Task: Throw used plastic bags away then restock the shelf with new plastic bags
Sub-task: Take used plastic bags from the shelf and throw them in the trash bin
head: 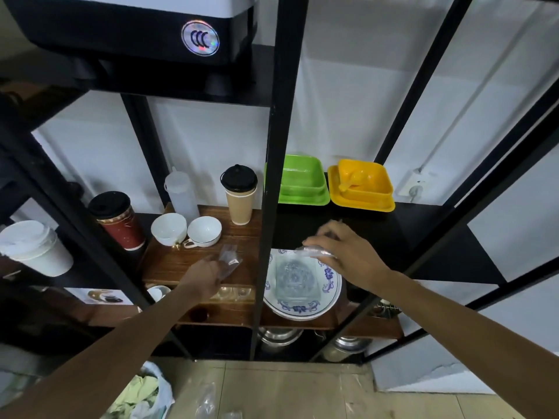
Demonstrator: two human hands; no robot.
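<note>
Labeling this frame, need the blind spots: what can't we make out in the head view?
- Left hand: clear bag blurred; used or new unclear.
- Right hand: bag mostly behind fingers; grip unclear.
- Plate: left rim cut by shelf post.
- Trash bag: cut off by bottom edge.
- Metal pots: shadowed under shelf.

The plate point(302, 303) is showing white with a blue floral pattern round its rim. Behind it, one set of trays point(302, 182) is glowing bright green and the next set point(363, 189) is shining yellow. The paper cup point(240, 204) is looking tan under a black lid; the cup point(121, 222) further left is wearing dark red with a pale band. Two bowls point(184, 231) are sitting plain white on brown wood-grain shelf point(181, 261), framed by black posts point(272, 176).
</note>
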